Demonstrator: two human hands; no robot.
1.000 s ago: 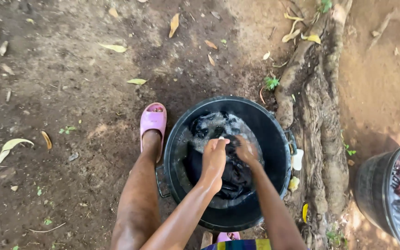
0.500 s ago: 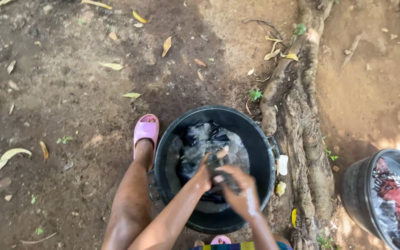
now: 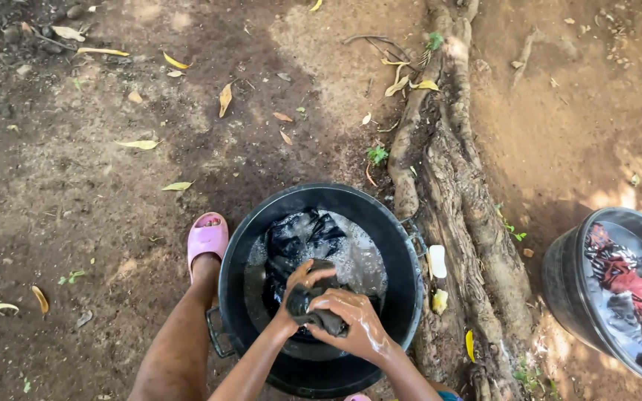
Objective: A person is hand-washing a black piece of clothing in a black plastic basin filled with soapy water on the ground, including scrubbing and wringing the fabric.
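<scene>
**Two hands scrub a dark cloth in a black tub**

Low in the middle of the frame, a black plastic tub (image 3: 321, 289) sits on bare brown ground (image 3: 98, 148), holding soapy grey water and dark, wet laundry (image 3: 302, 234) heaped toward its far side. Both hands meet over the near half of the tub. The left hand (image 3: 299, 286) is curled around one end of a bunched dark cloth (image 3: 313, 312), fingers wrapped tight. The right hand (image 3: 354, 323) lies over the other end, closed on it and slick with suds. The two hands press close together with the cloth squeezed between them, just above the water.

To the left of the tub, a bare leg runs down to a foot in a pink slide sandal (image 3: 207, 239), planted just beside the rim. Right of the tub, a thick, gnarled tree root (image 3: 454, 200) runs from the top of the frame to the bottom. A white bar of soap (image 3: 437, 261) and a yellowish lump (image 3: 440, 300) rest on it, close to the tub's handle. At the right edge stands a second dark bucket (image 3: 618, 293) filled with red and patterned clothes in water. Dry leaves lie scattered across the upper left.
</scene>
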